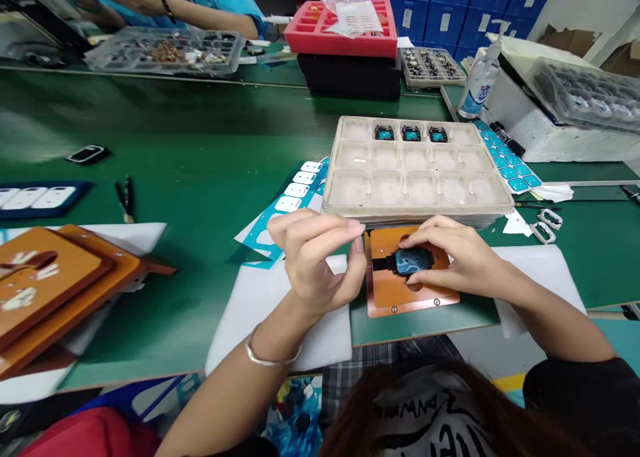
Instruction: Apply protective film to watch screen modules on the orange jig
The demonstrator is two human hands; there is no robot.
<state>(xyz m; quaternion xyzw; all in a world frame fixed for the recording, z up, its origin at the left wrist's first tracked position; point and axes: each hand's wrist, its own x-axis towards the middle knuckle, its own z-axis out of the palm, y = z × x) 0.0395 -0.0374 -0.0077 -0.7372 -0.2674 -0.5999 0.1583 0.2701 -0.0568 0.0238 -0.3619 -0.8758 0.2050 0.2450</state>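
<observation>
One right hand [463, 263] curled over blue module [414, 261], left hand [320, 260] pinched

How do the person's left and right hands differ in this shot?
The right hand rests on a dark module with blue film lying on an orange fixture plate, while the left hand touches neither, raised beside the plate over a white foam pad. The left hand's thumb and forefinger pinch together, anything between them too small to tell; the right hand's fingers spread over the module. Only the left wrist shows a silver bangle. Both hands are bare.
</observation>
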